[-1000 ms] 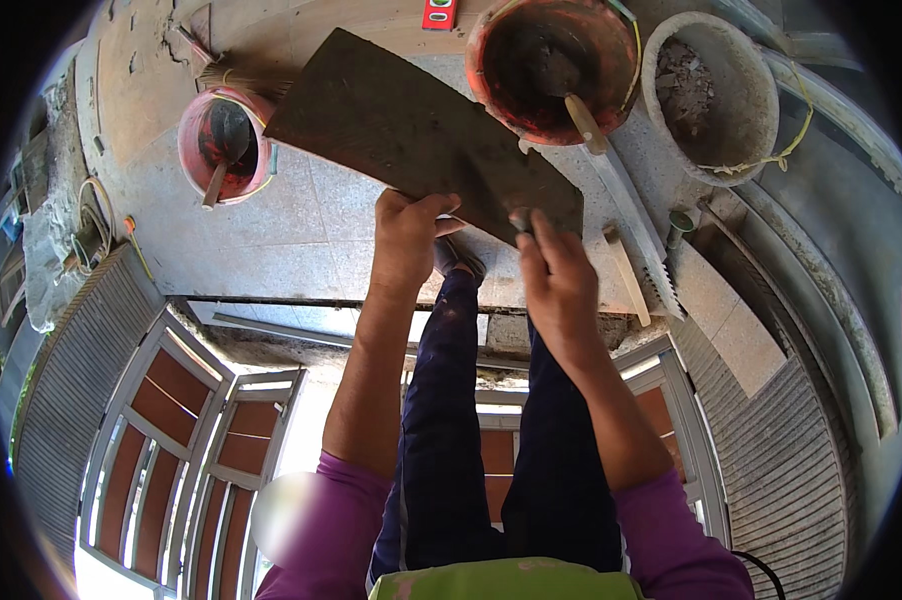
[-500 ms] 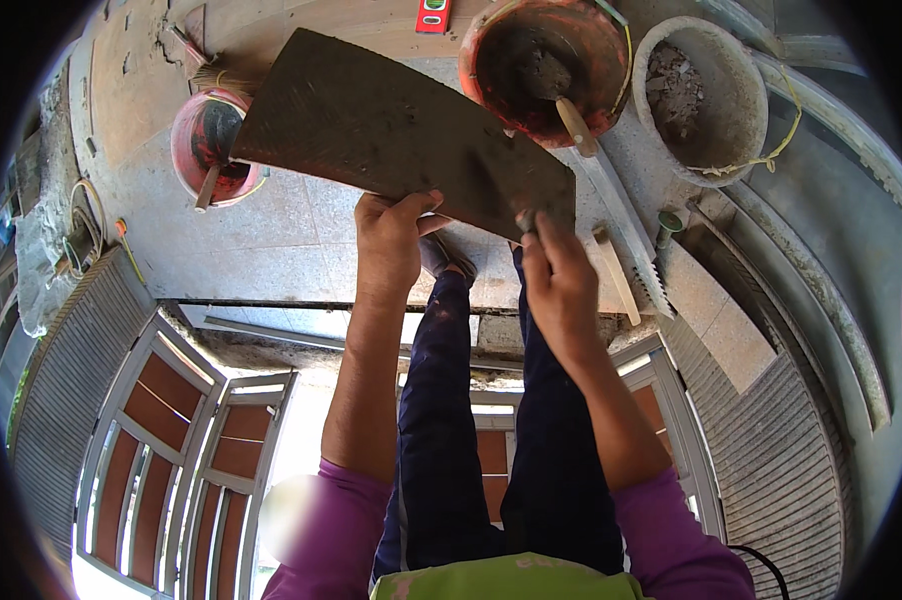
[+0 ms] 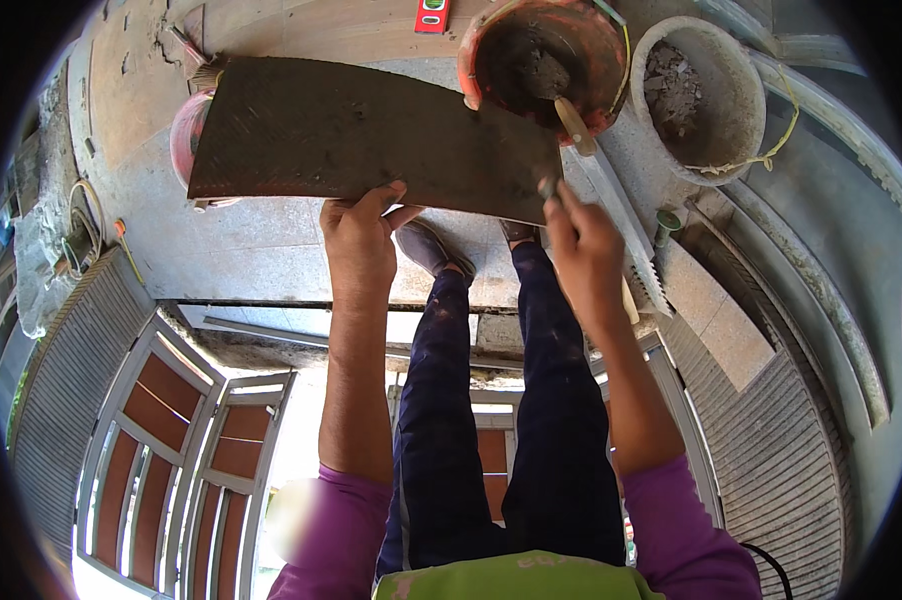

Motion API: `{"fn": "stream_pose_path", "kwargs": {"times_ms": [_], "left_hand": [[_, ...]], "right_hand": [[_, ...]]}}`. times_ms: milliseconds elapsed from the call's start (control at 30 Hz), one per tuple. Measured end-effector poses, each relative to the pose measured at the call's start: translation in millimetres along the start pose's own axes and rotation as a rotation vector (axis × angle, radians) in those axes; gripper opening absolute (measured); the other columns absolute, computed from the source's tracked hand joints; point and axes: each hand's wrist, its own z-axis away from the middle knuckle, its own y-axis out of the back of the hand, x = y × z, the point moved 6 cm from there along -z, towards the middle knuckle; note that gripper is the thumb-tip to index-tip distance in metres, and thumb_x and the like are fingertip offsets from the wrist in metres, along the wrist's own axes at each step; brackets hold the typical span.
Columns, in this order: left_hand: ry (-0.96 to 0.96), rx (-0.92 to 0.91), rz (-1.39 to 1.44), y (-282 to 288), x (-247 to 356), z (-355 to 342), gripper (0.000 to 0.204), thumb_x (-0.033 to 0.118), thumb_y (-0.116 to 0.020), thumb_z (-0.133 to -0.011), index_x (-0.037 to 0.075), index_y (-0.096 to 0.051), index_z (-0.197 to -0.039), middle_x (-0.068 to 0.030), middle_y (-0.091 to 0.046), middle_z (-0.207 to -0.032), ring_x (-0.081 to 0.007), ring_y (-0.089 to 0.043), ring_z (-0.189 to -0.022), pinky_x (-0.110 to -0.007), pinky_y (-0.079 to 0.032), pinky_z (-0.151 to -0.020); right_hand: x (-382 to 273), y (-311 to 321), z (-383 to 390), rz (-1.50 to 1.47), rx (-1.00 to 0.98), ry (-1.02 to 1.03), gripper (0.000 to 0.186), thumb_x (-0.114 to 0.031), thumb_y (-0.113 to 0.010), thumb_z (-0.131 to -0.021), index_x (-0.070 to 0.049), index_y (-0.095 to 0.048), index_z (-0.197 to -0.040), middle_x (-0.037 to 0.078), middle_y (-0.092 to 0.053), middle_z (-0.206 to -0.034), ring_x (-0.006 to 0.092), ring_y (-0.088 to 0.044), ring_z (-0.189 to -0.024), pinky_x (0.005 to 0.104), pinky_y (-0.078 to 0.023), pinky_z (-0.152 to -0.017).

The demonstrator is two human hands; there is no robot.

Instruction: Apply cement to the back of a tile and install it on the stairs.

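Tile slab [image 3: 371,135], dark and rectangular, is being held flat above the ledge [image 3: 241,245], its long axis running left to right, rough underside facing up. Left hand [image 3: 359,240] is clasping its near edge; right hand [image 3: 586,250] is pinching the near right corner. Mortar bucket [image 3: 546,60] with trowel is standing at far right, within reach.

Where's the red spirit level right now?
Head view, top centre: the red spirit level lies on the floor just beyond the far edge of the dark tile, left of the orange mortar bucket.
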Motion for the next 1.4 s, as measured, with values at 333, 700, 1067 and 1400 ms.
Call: {"fn": "stream_pose_path", "kwargs": {"times_ms": [333,700,1067,1400], "left_hand": [[-0.045,0.012,0.028,-1.0,3.8,-3.0,0.017,-0.005,-0.056,-0.083,-0.006,-0.068,-0.095,-0.0156,-0.070,-0.092,-0.0229,-0.071,-0.087,-0.043,-0.065,-0.079],[-0.112,0.140,0.136,25.6,12.1,0.8,0.017,-0.007,-0.056,-0.082,-0.006,-0.067,-0.094,-0.0152,-0.069,-0.094,-0.0250,-0.070,-0.090,-0.049,-0.063,-0.084],[-0.102,0.165,0.067,40.4,24.3,14.6,0.018,-0.006,-0.056,-0.083,-0.006,-0.067,-0.097,-0.0154,-0.070,-0.095,-0.0255,-0.071,-0.092,-0.049,-0.064,-0.083],[-0.114,0.175,0.151,44.8,18.9,7.4,0.019,-0.007,-0.059,-0.080,-0.005,-0.065,-0.098,-0.0148,-0.068,-0.093,-0.0222,-0.070,-0.087,-0.042,-0.066,-0.076]], "right_hand": [[-7.4,-12.2,-102.7,-0.066,0.133,0.297,0.027,-0.023,-0.055,-0.098,-0.001,-0.068,-0.106,0.021,-0.063,-0.072,0.0400,-0.063,-0.071,0.0459,-0.048,-0.064],[-15.8,-3.5,55.1,0.128,-0.049,0.088,0.032,-0.015,-0.067,-0.093,-0.004,-0.067,-0.122,0.015,-0.059,-0.078,0.0318,-0.064,-0.064,0.0413,-0.053,-0.056],[-18.7,-43.3,-19.5,0.204,-0.053,0.054,0.027,-0.024,-0.061,-0.095,-0.006,-0.067,-0.115,0.022,-0.064,-0.082,0.0412,-0.067,-0.076,0.0476,-0.055,-0.067],[-8.1,0.4,29.8,0.120,0.006,0.048,0.030,-0.021,-0.063,-0.096,-0.006,-0.067,-0.122,0.020,-0.060,-0.077,0.0356,-0.065,-0.069,0.0454,-0.051,-0.063]]}}
